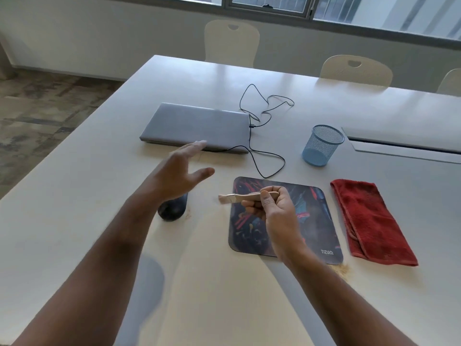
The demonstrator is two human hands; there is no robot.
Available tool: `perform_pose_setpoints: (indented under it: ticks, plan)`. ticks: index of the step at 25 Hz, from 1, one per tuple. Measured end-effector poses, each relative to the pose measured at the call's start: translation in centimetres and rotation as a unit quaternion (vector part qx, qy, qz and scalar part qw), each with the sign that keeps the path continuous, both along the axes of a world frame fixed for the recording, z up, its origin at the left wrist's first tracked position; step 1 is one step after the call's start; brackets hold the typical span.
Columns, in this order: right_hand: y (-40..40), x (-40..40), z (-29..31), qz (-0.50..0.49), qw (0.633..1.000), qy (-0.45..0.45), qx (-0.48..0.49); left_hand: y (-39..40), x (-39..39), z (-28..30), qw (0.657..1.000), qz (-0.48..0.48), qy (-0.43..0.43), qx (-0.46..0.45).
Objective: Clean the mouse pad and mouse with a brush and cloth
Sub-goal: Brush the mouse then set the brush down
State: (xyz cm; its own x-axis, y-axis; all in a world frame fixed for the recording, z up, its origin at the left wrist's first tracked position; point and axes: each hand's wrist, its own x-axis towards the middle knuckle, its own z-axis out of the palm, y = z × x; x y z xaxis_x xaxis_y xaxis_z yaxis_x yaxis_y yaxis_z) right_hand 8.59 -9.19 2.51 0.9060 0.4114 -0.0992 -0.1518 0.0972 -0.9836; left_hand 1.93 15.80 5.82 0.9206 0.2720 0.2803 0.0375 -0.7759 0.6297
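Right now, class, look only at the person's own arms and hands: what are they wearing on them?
Nothing that shows. The left hand and the right hand are both bare, with no gloves, and no rings can be made out. Both forearms are uncovered down to the bottom edge of the picture: no sleeve, cuff, watch or bracelet is in view. The left hand's fingertips are slightly blurred.

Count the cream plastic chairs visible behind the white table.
3: one cream plastic chair at the far centre, one further right, one cut by the right edge; others may be hidden.
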Motion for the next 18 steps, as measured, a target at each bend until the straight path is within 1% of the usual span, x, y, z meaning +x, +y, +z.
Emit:
perform_pose_setpoints:
  ticks: [2, 5, 9, 11, 14, 16, 18]
  plan:
    - [-0.5, 1.7, 0.2, -0.020, 1.000, -0.019, 0.003, -1.6, 2.6, 0.6, 0.999, -0.016, -0.023, 0.020]
    - [-1.8, 4.7, 1.1, -0.069, 0.994, -0.083, -0.010, -4.0, 6.6, 1.2, 0.998, -0.044, -0.031, 0.041]
    - [-4.5, 9.1, 3.0, -0.162, 0.966, -0.187, -0.074, -7.3, 11.4, 1.3, 0.993, -0.093, -0.023, 0.073]
    - [-5.8, 11.2, 3.9, -0.208, 0.941, -0.244, -0.107, -8.9, 13.6, 1.3, 0.990, -0.110, -0.012, 0.090]
    - [-7.4, 14.4, 5.5, -0.257, 0.889, -0.336, -0.174, -11.2, 16.8, 1.4, 0.986, -0.133, 0.007, 0.104]
    - [-8.2, 16.6, 6.4, -0.270, 0.849, -0.394, -0.226, -12.7, 18.6, 1.7, 0.982, -0.150, 0.012, 0.117]
    - [-8.5, 18.4, 7.1, -0.261, 0.814, -0.441, -0.274, -14.1, 19.9, 1.8, 0.976, -0.167, 0.000, 0.139]
